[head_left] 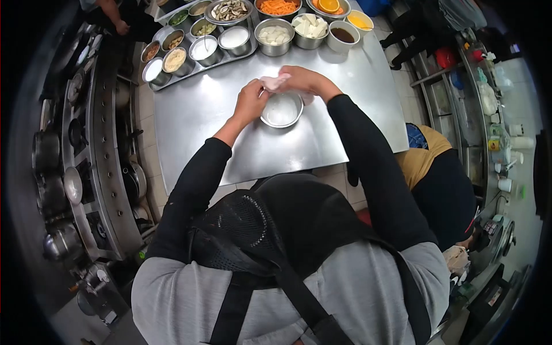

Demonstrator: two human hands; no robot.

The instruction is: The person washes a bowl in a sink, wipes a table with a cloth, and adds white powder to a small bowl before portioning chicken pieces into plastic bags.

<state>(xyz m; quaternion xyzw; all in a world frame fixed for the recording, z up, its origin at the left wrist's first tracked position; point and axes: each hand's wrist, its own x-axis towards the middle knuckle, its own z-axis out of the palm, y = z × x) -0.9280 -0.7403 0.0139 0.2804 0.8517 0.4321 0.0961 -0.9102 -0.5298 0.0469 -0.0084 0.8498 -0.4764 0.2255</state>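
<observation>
A small steel bowl (281, 111) stands on the steel table (230, 149) in front of me. My left hand (251, 101) rests at the bowl's left rim, fingers curled. My right hand (299, 80) is above the bowl's far edge and grips a pale, whitish lump (274, 82) that both hands seem to pinch between them. What the lump is cannot be told. The bowl's inside looks pale and shiny.
Along the table's far edge stand several steel bowls (274, 35) and cups (175, 58) with ingredients, among them shredded carrot (279, 7) and a dark sauce (344, 35). A stove with pots (60, 241) runs down the left. Another person (440, 184) crouches at the right.
</observation>
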